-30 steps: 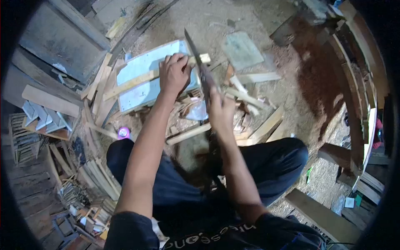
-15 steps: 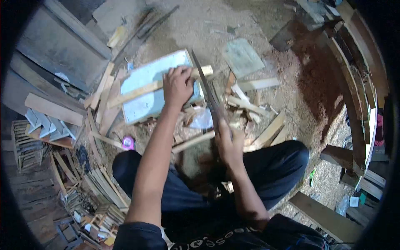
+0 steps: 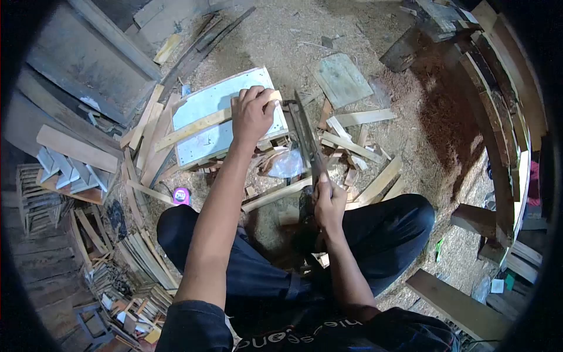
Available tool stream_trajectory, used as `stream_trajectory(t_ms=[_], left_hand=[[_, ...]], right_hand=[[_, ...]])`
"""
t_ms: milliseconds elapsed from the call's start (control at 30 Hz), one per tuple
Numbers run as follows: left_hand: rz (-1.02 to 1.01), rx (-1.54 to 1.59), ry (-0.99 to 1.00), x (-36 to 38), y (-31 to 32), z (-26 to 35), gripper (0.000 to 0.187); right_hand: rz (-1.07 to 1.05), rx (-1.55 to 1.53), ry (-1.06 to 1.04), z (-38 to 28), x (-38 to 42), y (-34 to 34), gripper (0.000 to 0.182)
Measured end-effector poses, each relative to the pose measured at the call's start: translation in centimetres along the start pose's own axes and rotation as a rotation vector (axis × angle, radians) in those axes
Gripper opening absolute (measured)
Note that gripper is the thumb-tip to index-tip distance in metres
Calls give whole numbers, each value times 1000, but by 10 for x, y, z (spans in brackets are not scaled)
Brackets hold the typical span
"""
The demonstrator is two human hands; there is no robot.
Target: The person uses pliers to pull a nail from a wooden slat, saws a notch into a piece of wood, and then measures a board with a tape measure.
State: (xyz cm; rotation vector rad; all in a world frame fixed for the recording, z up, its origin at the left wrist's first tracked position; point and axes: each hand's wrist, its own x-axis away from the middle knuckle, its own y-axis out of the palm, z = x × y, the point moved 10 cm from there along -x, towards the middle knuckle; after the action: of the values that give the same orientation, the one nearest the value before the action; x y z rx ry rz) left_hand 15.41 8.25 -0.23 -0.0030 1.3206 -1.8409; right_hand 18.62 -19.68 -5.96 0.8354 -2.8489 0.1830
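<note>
My left hand (image 3: 253, 117) is closed over a narrow wooden strip (image 3: 202, 125), pressing it onto a pale blue-white board (image 3: 205, 144) with a wooden frame. The strip's right end sticks out just past my fingers, near the board's right edge. In my right hand (image 3: 329, 205) is a handsaw (image 3: 308, 135), gripped at its handle. Its blade points away from me, to the right of the strip's end and apart from it. The handle is mostly hidden by my fingers.
Wood offcuts (image 3: 352, 146) and a clear plastic bag (image 3: 286, 164) lie right of and below the board. A pink tape measure (image 3: 181, 196) sits by my left knee. A flat greenish panel (image 3: 342, 80) lies on the sawdust floor. Planks (image 3: 457, 302) and stacked slats surround me.
The saw has moved from across the strip to the right of it. The strip's end beyond the blade is gone, so the strip is shorter. My left hand still presses it.
</note>
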Motion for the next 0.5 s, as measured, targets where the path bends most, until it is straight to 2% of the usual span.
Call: stream_trajectory(t_ms=[167,300,367,500], left_hand=[[45,-30,35,-2,-7,4,31],[-57,84,41,-6,-8,-4,32],[-111,80,65,-2,-11,-10,33],[-145,188,39,4,-42,-16,33]], right_hand=[[56,55,-81,-19,-22,9,46],[-19,61,-153,-35,-44,27,45],[-26,144,-358,-72,-48,38,43],[-93,258,-444,-83,-60,43,41]])
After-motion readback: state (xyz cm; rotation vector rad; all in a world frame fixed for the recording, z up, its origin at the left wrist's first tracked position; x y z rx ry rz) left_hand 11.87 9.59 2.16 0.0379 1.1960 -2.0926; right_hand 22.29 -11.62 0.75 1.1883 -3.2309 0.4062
